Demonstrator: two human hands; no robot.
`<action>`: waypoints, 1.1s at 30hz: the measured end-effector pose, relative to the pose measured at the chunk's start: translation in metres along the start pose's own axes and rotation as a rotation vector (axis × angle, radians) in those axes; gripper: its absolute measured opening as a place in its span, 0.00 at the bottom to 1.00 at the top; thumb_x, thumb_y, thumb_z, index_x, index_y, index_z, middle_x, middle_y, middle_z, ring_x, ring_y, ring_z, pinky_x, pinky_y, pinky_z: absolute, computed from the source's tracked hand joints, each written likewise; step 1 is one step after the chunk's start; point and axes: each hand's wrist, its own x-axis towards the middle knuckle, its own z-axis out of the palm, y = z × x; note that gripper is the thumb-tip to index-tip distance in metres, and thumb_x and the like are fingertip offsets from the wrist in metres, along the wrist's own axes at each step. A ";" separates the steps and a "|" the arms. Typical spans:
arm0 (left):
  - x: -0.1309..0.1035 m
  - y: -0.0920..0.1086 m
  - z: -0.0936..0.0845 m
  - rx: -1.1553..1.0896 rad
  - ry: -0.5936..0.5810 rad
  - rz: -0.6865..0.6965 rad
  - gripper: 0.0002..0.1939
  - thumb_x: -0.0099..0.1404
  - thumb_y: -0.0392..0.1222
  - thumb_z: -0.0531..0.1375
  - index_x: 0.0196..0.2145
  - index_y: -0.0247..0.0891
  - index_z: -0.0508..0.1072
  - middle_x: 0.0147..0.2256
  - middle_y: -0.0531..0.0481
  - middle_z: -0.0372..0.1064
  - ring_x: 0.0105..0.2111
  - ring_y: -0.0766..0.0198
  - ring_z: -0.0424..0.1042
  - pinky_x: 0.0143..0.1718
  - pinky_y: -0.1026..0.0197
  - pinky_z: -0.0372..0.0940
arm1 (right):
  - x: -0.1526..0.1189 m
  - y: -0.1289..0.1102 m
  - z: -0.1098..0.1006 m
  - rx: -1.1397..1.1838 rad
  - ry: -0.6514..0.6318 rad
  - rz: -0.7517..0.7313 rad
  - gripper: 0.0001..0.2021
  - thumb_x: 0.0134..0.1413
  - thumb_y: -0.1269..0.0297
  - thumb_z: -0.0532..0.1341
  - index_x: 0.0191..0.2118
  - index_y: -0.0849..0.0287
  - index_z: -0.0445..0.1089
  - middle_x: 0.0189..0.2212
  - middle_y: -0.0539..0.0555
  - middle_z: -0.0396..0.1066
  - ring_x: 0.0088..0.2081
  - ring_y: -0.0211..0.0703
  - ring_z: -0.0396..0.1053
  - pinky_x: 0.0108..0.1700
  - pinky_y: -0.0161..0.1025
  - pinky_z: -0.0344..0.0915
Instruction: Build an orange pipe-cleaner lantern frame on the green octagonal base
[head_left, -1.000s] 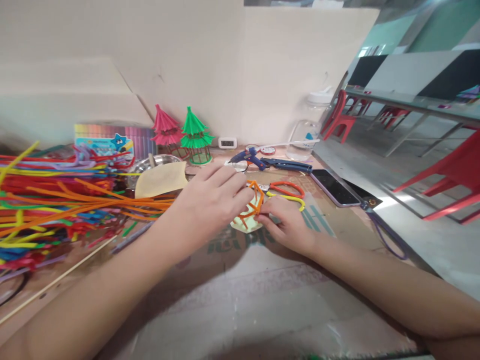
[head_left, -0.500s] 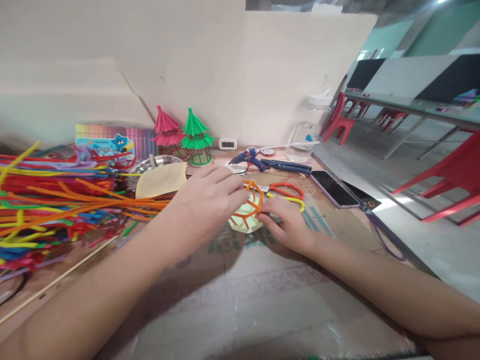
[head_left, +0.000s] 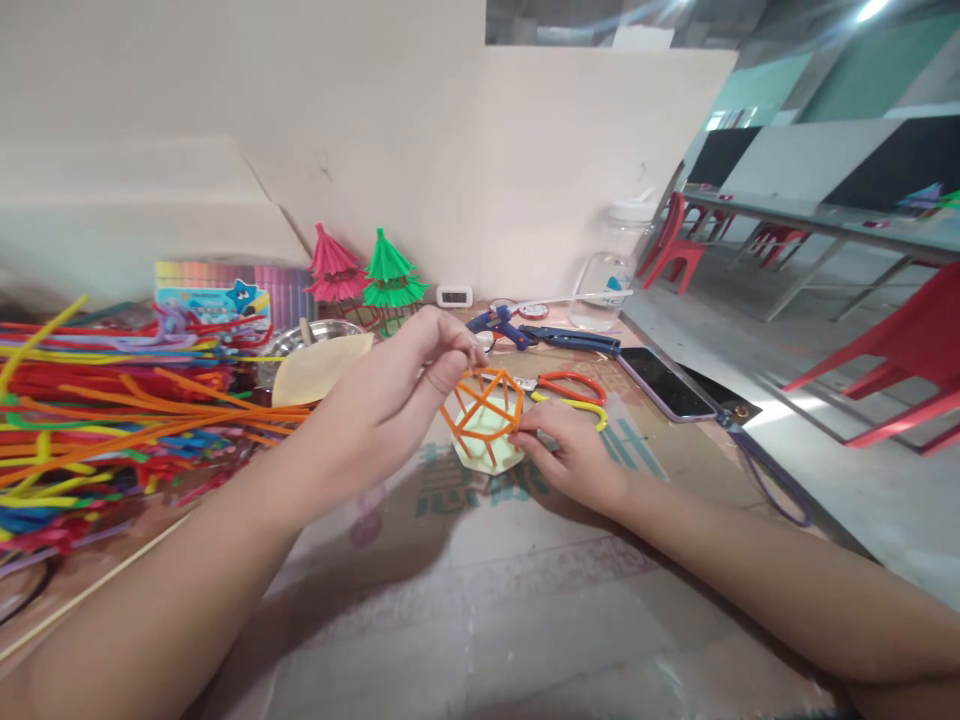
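An orange pipe-cleaner frame [head_left: 487,415] stands on a pale, many-sided base [head_left: 489,462] at the middle of the work surface. My right hand [head_left: 566,445] pinches the frame's right edge between thumb and fingers. Raised at the upper left of the frame is my left hand [head_left: 420,385], its thumb and fingers pressed together by the frame's top; what they hold, if anything, is too small to make out. Red-and-yellow scissors [head_left: 574,388] lie just behind my right hand.
Colourful pipe cleaners [head_left: 112,400] pile up at the left. Behind stand a pink tree [head_left: 334,262], a green tree [head_left: 390,270] and a bottle [head_left: 607,265]. A glue gun [head_left: 499,325], blue pliers [head_left: 570,338] and a phone [head_left: 667,382] lie towards the right.
My left hand has turned and lifted slightly, its fingers now pinched, uncovering more of the orange frame. My right hand keeps its hold. The view has tilted up a little.
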 end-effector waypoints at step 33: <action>0.005 -0.010 0.001 -0.538 -0.098 -0.325 0.09 0.61 0.45 0.64 0.31 0.37 0.73 0.29 0.55 0.67 0.28 0.70 0.64 0.32 0.67 0.61 | 0.006 0.019 0.009 0.116 -0.069 0.405 0.08 0.62 0.64 0.55 0.34 0.57 0.70 0.31 0.53 0.76 0.34 0.44 0.72 0.38 0.38 0.65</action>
